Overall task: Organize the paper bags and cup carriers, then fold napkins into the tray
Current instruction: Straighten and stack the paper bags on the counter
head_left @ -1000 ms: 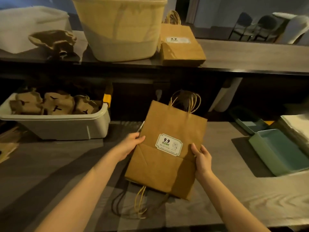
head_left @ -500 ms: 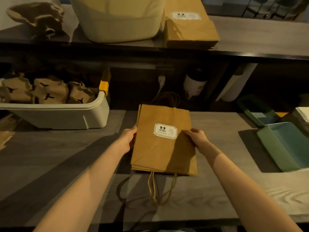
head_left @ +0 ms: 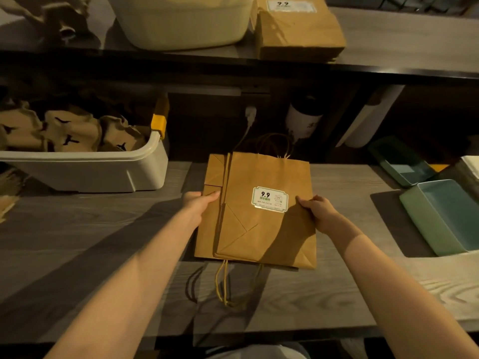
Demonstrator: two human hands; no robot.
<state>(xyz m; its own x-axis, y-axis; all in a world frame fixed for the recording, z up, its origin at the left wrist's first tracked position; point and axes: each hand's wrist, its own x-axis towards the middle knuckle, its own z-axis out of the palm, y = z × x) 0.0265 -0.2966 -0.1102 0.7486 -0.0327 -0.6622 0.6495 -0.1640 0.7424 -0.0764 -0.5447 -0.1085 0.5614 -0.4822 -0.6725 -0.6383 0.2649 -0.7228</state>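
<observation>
A small stack of flat brown paper bags with a white "9.9" sticker lies on the grey wooden counter in front of me. My left hand holds the stack's left edge, thumb on top. My right hand grips its right edge. The top bag sits shifted right of the bag beneath. Brown cup carriers fill a white bin at the left. A green tray stands at the right, with a second tray behind it.
On the upper shelf sit a large cream tub, another pile of paper bags and a loose cup carrier. White napkins show at the far right edge. A cup and a plugged cable stand behind the stack.
The bag held tilted in both hands has been laid flat on the stack on the counter. Both hands now sit at the stack's sides, and the top bag has slid right.
</observation>
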